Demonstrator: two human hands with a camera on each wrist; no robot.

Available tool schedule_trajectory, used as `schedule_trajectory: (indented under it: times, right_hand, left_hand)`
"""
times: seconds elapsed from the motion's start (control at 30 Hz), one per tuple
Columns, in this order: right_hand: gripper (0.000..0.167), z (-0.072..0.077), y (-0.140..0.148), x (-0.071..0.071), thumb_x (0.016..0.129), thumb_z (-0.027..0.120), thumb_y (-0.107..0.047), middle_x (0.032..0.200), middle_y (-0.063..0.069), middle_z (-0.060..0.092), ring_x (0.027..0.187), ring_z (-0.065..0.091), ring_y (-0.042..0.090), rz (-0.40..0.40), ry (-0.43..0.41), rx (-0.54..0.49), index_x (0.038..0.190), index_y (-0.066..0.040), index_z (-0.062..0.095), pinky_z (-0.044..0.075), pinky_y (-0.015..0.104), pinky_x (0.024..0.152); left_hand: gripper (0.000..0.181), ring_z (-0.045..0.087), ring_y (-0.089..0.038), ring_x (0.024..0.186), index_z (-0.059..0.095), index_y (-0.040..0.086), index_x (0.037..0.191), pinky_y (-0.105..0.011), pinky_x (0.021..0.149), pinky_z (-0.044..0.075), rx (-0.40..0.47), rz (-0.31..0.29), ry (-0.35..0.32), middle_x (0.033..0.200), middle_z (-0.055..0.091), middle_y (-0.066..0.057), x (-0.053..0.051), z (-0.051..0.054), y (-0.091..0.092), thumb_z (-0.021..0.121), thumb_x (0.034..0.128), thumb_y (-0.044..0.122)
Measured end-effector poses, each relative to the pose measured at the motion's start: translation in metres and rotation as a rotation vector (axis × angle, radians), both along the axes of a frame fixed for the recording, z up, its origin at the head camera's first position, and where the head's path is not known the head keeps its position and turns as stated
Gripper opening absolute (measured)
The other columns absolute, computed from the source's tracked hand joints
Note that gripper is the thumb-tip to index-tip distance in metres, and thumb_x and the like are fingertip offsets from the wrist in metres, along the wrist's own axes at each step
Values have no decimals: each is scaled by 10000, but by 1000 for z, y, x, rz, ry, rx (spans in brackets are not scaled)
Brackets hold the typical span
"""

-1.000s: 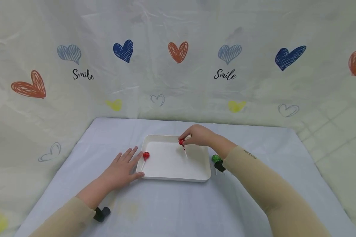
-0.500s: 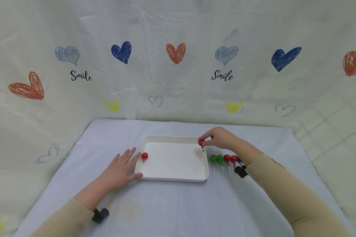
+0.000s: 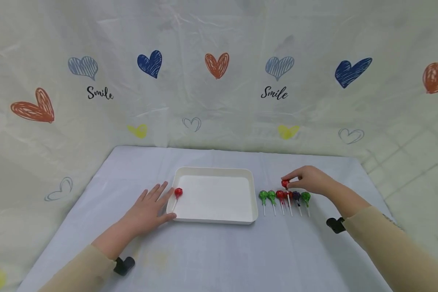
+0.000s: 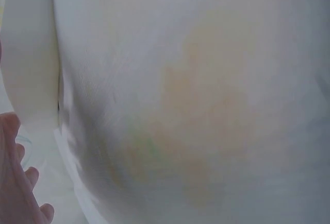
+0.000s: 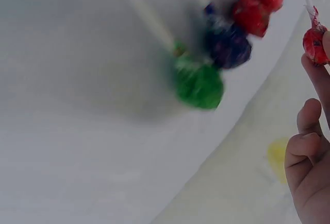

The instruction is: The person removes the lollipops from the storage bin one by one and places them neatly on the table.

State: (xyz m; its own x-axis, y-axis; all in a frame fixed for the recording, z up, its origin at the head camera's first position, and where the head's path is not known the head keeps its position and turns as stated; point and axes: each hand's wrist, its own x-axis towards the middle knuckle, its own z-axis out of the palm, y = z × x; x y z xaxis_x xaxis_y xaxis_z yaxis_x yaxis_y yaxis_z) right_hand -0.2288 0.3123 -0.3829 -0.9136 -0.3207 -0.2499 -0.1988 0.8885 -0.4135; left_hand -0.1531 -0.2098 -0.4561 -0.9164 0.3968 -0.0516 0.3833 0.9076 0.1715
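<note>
My right hand pinches a red lollipop by its head, stick hanging down, above a row of lollipops to the right of the tray. In the right wrist view the held red lollipop shows at the upper right edge. The row holds green lollipops at its left end, red ones, a dark blue one and a green one at its right end. My left hand, fingers spread, rests at the left rim of the white tray. Another red lollipop lies inside that rim.
A white cloth covers the table, with faint yellowish stains near the front. Behind it hangs a pale sheet printed with hearts and "Smile". The left wrist view shows mostly stained cloth and some fingertips.
My right hand has carried the red lollipop rightward, from over the tray's back right to above the row. That uncovers the row's right end. My left hand stays at the rim.
</note>
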Motion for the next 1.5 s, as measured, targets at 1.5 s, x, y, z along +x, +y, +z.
schedule_trajectory:
  times: [1.5]
  right_hand:
    - [409, -26, 77, 19, 910, 717, -263, 1224, 178, 655, 1036, 547, 354, -50, -71, 60, 1264, -61, 677, 520, 493, 822]
  left_hand:
    - [896, 122, -362, 1503, 263, 162, 1582, -605, 1182, 107, 19, -7, -6, 1660, 113, -101, 0, 2, -1, 550, 902, 670]
